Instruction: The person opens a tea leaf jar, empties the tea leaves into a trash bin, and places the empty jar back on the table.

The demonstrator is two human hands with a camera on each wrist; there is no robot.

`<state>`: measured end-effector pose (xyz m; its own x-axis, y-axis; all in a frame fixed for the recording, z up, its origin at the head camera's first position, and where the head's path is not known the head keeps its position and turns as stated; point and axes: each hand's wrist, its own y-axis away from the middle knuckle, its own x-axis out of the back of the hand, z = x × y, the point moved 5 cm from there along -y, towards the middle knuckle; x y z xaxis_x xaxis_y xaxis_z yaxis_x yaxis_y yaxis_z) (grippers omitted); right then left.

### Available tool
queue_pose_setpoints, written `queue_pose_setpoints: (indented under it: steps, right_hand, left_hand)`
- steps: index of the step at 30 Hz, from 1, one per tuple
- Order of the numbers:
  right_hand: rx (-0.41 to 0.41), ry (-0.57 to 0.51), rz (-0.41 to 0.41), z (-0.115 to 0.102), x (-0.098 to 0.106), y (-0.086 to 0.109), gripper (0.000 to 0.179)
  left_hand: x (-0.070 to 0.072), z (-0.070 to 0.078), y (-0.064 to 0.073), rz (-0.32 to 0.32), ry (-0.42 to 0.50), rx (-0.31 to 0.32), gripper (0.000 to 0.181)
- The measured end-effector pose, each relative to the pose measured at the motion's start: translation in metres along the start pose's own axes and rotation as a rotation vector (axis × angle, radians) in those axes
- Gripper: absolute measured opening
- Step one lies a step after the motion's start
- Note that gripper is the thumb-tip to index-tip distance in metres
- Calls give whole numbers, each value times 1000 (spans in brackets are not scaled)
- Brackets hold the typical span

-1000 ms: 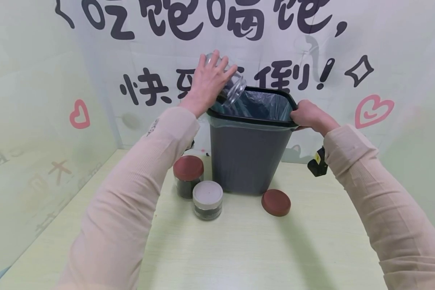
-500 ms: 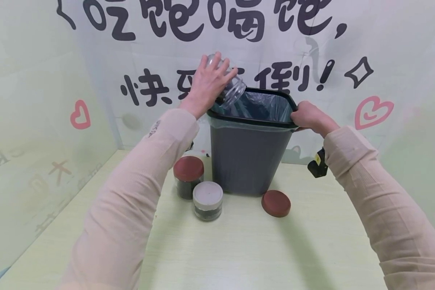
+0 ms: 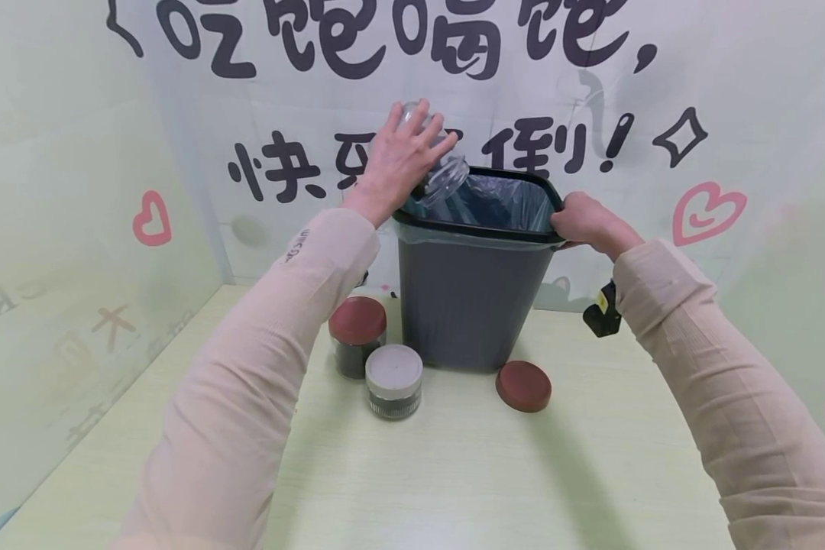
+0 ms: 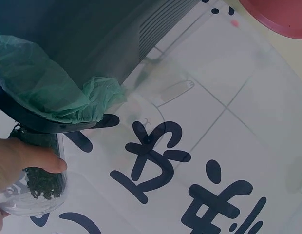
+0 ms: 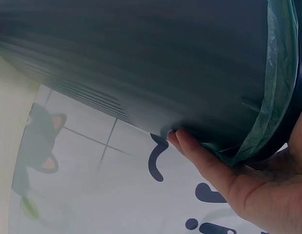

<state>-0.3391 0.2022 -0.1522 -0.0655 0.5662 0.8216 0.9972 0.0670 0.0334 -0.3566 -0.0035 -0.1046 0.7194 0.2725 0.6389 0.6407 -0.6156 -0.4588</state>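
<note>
In the head view my left hand (image 3: 400,159) grips a clear jar (image 3: 448,182), tilted mouth-down over the left rim of a dark grey trash bin (image 3: 470,302). Dark green, leafy shreds (image 4: 44,183) lie inside the jar, as the left wrist view shows; my thumb presses on its side. A greenish plastic liner (image 3: 509,200) folds out over the bin's black rim. On the opposite side my right hand (image 3: 584,218) holds that rim. From the right wrist, its fingers (image 5: 199,156) appear beneath the rim against the bin's outer wall.
Left of the bin stand a red-lidded jar (image 3: 357,336) with dark contents and a shorter, white-lidded jar (image 3: 394,382). A loose red lid (image 3: 523,386) lies at the bin's front right. Printed wall sheeting (image 3: 302,252) rises close behind.
My left hand and the tilted jar have shifted slightly to the right over the bin. The right hand keeps its hold on the rim.
</note>
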Motion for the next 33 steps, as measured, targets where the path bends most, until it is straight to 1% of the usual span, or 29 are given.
queue_pose_setpoints:
  steps: [5,15,20,24,30,33]
  right_hand:
    - [3,-5,3,0,0,0,16]
    - [-3,5,1,-1,0,1,18]
    - [-4,4,-2,-1,0,1,19]
    - [-10,12,-5,-1,0,1,21]
    - [-6,-14,1,0,0,0,17]
    - [-5,-20,0,-1,0,0,18]
  left_hand:
    - [0,2,0,-10,-22,-15,65]
    - [0,4,1,27,-35,-40,63]
    - [1,6,-1,27,-60,-58,63]
    - [2,8,-2,20,-88,-81,63]
    - [4,12,-3,41,-114,-118,60]
    - [4,14,-3,40,-133,-135,60]
